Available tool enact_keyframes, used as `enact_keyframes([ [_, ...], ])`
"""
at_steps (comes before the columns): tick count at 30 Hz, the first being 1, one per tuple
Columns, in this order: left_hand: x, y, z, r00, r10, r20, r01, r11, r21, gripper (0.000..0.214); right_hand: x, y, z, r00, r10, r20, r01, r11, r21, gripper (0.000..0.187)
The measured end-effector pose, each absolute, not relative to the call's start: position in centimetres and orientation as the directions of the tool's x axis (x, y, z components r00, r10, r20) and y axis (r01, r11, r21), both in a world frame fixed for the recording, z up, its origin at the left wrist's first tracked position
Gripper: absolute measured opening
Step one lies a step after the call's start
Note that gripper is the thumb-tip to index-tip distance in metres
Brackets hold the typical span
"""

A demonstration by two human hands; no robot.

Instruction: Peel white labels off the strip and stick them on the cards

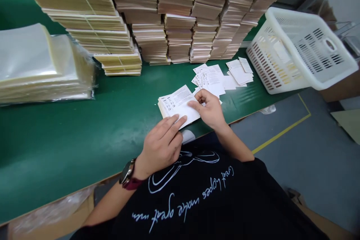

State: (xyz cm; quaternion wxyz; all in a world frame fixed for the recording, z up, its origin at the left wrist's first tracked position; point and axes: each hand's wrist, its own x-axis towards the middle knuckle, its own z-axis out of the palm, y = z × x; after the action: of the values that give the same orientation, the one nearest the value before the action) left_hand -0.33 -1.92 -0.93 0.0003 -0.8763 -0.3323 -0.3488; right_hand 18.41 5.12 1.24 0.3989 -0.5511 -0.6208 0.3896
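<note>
A small stack of printed white leaflets (177,104) lies on the green table (70,138) near its front edge. My left hand (161,144) rests on the stack's near edge, its fingers stretched flat and pressing down on the paper. My right hand (209,110) is at the stack's right edge, thumb and fingers pinching the top leaflet. A watch sits on my left wrist.
More loose leaflets (222,75) lie scattered behind the stack. Tall piles of flat cardboard sheets (168,15) fill the back of the table. A pile of clear plastic bags (39,67) lies at the left. A white perforated basket (300,50) stands at the right.
</note>
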Motion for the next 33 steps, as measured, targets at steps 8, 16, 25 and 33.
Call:
enact_keyframes([
  [8, -0.1, -1.8, -1.0, 0.508, 0.565, 0.651, 0.599, -0.774, 0.205, 0.009, 24.4, 6.7, 0.3, 0.158, 0.974, 0.162, 0.298, 0.109, -0.948, 0.028],
  [16, -0.5, -1.7, -1.3, 0.471, 0.516, 0.715, 0.539, -0.81, 0.23, 0.01, 29.0, 9.1, -0.3, 0.116, 0.955, 0.273, 0.985, -0.076, -0.153, 0.057],
  [25, -0.5, -3.1, -1.2, 0.473, 0.352, 0.808, 0.497, -0.863, 0.085, 0.005, 30.8, 7.8, -2.4, -0.104, 0.982, 0.159, 0.991, 0.117, -0.072, 0.037],
  [33, 4.7, -3.6, -0.1, 0.517, 0.411, 0.751, 0.398, -0.892, 0.214, 0.011, 29.7, 7.0, -1.8, -0.235, 0.942, 0.238, 0.948, 0.276, -0.156, 0.054],
])
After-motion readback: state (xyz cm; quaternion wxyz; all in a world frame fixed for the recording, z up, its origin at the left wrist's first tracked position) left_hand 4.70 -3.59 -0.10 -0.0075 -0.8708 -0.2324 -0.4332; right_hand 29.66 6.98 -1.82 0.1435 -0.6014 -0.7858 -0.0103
